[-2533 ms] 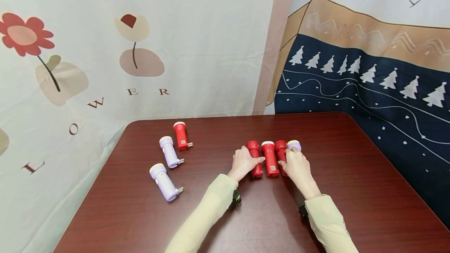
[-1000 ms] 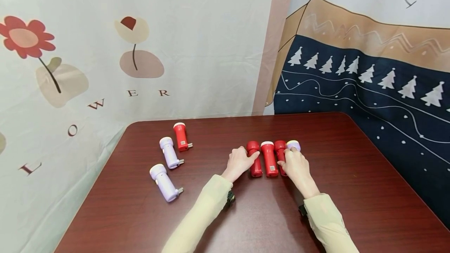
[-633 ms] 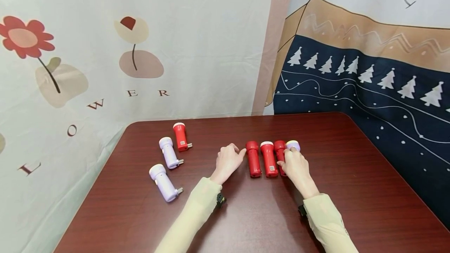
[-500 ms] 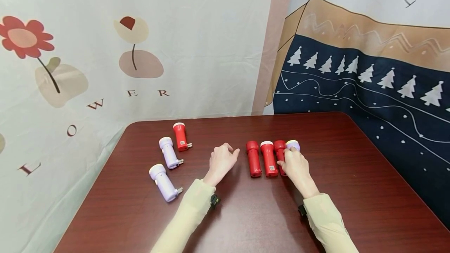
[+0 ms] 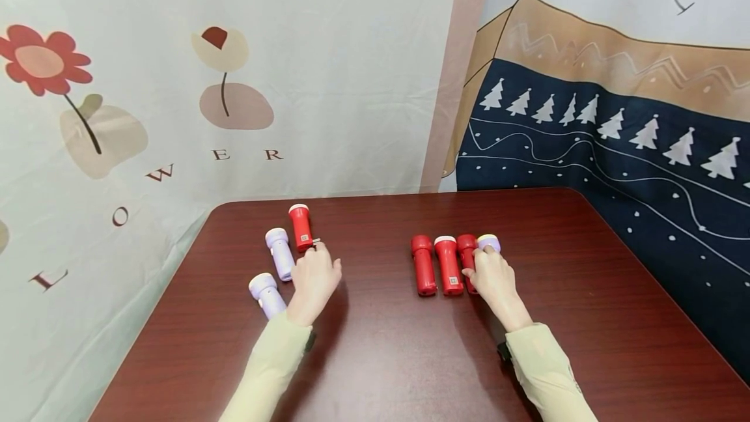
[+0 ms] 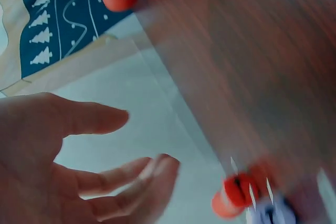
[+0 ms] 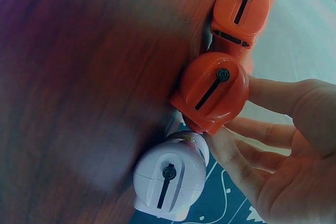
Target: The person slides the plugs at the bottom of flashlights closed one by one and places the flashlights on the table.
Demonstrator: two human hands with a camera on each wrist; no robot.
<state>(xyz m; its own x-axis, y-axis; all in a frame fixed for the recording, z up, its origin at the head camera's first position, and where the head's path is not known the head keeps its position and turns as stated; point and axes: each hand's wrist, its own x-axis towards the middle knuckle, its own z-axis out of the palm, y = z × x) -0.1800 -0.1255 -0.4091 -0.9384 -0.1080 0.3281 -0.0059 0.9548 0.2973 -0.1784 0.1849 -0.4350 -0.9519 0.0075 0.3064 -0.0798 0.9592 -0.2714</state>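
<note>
In the head view my right hand (image 5: pixel 494 279) pinches a red flashlight (image 5: pixel 467 244) lying on the table. The right wrist view shows thumb and fingers on either side of that flashlight's body (image 7: pixel 215 90). Just right of it lies a lilac flashlight (image 5: pixel 488 241), partly behind the hand. Two more red flashlights, an all-red one (image 5: pixel 424 269) and one with a white rim (image 5: pixel 448 269), complete this row. My left hand (image 5: pixel 316 279), fingers loosely bent and holding nothing, is over the left group, close to the plug prongs of a red flashlight (image 5: pixel 301 226).
Two lilac flashlights, a farther one (image 5: pixel 279 254) and a nearer one (image 5: pixel 267 295), lie left of my left hand, which covers their lower ends. The dark wooden table (image 5: pixel 387 357) ends at a printed cloth backdrop (image 5: pixel 351 83).
My left hand has let go of the leftmost red flashlight in the right row and moved left to the other group. The right hand has stayed in place.
</note>
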